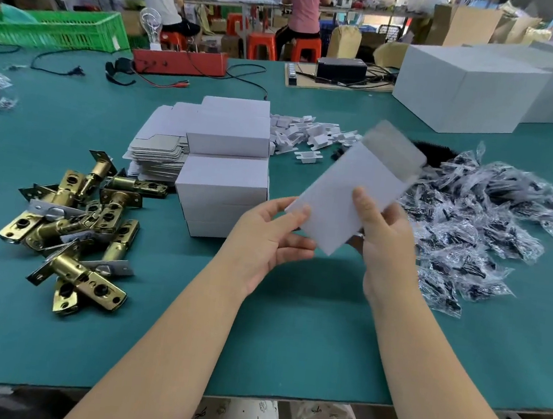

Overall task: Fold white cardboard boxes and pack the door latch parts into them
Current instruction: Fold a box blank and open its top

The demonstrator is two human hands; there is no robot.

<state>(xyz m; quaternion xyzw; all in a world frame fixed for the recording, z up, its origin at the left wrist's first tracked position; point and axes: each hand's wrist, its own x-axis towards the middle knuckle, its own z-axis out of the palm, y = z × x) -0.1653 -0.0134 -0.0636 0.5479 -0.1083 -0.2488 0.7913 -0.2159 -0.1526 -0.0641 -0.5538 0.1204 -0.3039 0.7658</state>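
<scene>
While left hand (270, 239) steadies, right hand (380, 236) pinches flat box (345, 196) (thumb atop).

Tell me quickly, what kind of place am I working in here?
Most likely a small factory packing bench: a green work table with a heap of brass door latches, stacked white boxes, bagged screws, and other workers on stools at benches behind.

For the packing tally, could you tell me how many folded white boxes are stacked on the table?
4, in one stack of folded boxes left of the left hand. Others may hide behind it.
</scene>
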